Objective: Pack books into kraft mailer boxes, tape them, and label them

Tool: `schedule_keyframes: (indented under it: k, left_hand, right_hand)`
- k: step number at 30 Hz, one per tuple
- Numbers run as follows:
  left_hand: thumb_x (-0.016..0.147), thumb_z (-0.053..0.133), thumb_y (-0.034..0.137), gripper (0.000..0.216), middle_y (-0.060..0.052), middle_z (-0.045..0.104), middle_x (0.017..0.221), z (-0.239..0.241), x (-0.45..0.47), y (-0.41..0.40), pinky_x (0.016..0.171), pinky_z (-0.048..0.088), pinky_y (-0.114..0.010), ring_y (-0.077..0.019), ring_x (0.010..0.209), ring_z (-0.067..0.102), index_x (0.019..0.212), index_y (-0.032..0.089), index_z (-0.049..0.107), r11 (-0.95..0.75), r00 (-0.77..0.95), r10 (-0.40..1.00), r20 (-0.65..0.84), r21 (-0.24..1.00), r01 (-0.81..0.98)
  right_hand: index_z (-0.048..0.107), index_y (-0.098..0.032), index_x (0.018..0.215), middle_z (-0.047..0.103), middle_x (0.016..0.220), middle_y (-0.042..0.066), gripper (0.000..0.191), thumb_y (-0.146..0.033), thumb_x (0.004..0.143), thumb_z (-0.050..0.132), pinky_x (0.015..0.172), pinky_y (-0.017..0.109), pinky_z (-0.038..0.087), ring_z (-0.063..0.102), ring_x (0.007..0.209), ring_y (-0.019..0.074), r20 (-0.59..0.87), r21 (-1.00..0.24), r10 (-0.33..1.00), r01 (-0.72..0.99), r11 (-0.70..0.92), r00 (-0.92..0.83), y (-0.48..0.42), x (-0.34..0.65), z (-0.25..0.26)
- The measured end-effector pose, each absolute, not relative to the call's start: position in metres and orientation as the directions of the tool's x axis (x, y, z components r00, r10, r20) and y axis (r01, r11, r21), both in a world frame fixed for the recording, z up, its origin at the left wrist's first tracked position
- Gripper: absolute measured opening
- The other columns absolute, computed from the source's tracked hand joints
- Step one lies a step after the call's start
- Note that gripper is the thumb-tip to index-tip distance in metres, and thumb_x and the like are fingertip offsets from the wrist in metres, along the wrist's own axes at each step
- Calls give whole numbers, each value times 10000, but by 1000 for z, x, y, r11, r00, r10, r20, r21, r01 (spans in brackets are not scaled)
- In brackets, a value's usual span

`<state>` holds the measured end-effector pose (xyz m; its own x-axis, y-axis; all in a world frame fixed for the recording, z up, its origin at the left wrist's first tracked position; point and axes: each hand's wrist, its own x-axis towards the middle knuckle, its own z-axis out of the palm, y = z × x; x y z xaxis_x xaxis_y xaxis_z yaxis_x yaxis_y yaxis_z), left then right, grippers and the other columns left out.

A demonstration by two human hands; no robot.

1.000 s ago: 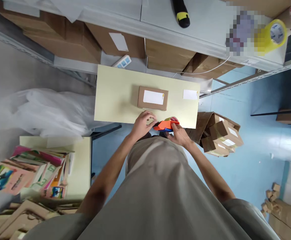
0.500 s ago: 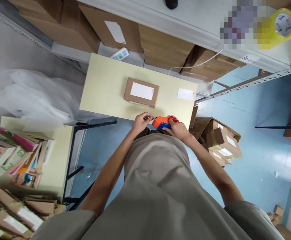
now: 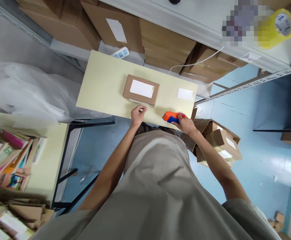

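Note:
A small brown cardboard box (image 3: pixel 128 87) with a white label on its top lies on the pale yellow table (image 3: pixel 102 78). Just in front of the box is my left hand (image 3: pixel 137 116), its thumb and fingers pinched together near the box's lower edge. Whatever is between those fingertips is too fine to make out. My right hand (image 3: pixel 187 125) grips an orange and blue tape dispenser (image 3: pixel 170 116) over the table's front edge, apart from the box. A white label (image 3: pixel 185 94) lies flat at the table's right end.
Behind the table, a shelf (image 3: pixel 200 28) carries a yellow tape roll (image 3: pixel 275 29), with large cartons (image 3: pixel 165 46) below. An open carton of small boxes (image 3: pixel 220 141) stands on the floor at right. Books (image 3: pixel 12 153) and plastic wrap (image 3: pixel 35 93) are at left.
My left hand has moved forward, close to the box's front. My right hand has carried the tape dispenser rightward, so the hands are farther apart.

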<state>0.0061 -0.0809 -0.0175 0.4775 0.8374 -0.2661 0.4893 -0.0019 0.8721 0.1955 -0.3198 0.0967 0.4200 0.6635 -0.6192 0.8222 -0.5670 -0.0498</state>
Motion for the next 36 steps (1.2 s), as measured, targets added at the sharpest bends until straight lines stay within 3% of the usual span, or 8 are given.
schedule_keyframes:
  k: [6,21,27,30,36]
  left_hand:
    - [934,750,356,182,-73,848,1019,-27,8,-70,821,533,-321,-195,780,671,975,193,819,4,384,887,-257,836,549]
    - [925,803,379,138,-63,852,1002,-19,17,-58,944,556,-382,-251,858,739,964,247,820,-33,378,886,-268,777,629]
    - [926,729,272,73,-65,843,1020,-4,11,-49,941,559,-348,-221,870,739,947,233,787,6,407,841,-356,758,652]
    - [921,719,284,78,-53,834,985,3,3,-48,910,556,-330,-212,861,723,881,234,765,-3,442,806,-394,744,668]
    - [967,689,336,117,-56,831,1057,9,-18,-60,912,552,-323,-199,846,709,947,245,760,-77,475,802,-361,727,682]
  right_hand:
    - [440,-102,1554,752,1386,255,657,-623,1155,472,996,426,571,762,1241,373,-598,-68,665,798,-599,448,-289,192,78]
    - [414,-103,1501,760,1323,276,597,-602,1173,406,973,417,570,768,1209,367,-612,-34,601,742,-669,514,-276,176,63]
    - [425,-71,1478,774,1258,296,562,-551,1186,409,978,399,560,781,1164,355,-626,-56,612,755,-653,483,-272,160,71]
    - [426,-51,1479,776,1242,303,566,-536,1189,401,985,396,552,774,1174,354,-627,-79,625,760,-645,465,-274,158,73]
    - [444,-48,1488,780,1253,297,570,-530,1188,391,1033,411,535,757,1211,366,-624,-106,646,771,-628,440,-283,157,68]
